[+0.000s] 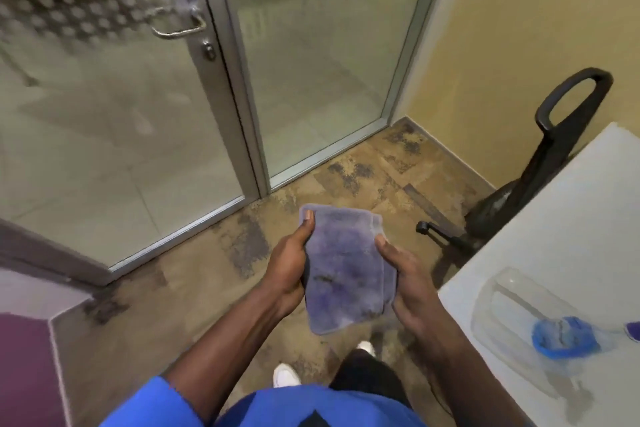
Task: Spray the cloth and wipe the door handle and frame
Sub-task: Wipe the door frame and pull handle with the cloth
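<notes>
Both hands (pixel 294 263) lengthwise on door-pointing cloth (pixel 346 270)

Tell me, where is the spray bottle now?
The spray bottle lies on its side on the white table, at lower right of the head view, right of the right hand.

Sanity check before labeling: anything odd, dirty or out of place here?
The purple cloth, held in the left hand and right hand, has dark smudges near its lower middle. The carpet shows dark patches near the door frame. A clear bottle lies on its side on the white table.
</notes>
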The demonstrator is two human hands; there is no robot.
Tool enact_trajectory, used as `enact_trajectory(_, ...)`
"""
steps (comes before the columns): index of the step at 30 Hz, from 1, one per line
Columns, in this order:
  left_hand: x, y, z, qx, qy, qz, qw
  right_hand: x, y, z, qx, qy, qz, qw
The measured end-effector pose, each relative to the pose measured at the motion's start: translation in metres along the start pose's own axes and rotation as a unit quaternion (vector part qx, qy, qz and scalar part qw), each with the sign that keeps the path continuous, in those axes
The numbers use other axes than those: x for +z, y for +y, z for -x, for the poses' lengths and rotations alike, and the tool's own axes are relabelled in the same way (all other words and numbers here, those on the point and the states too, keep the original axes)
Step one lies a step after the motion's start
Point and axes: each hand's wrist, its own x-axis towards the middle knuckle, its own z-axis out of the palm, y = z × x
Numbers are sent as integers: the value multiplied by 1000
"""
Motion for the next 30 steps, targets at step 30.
enact_trajectory(30, -131, 311, -194, 298, 322, -393, 808, 299, -191, -334, -362, 15, 147, 921)
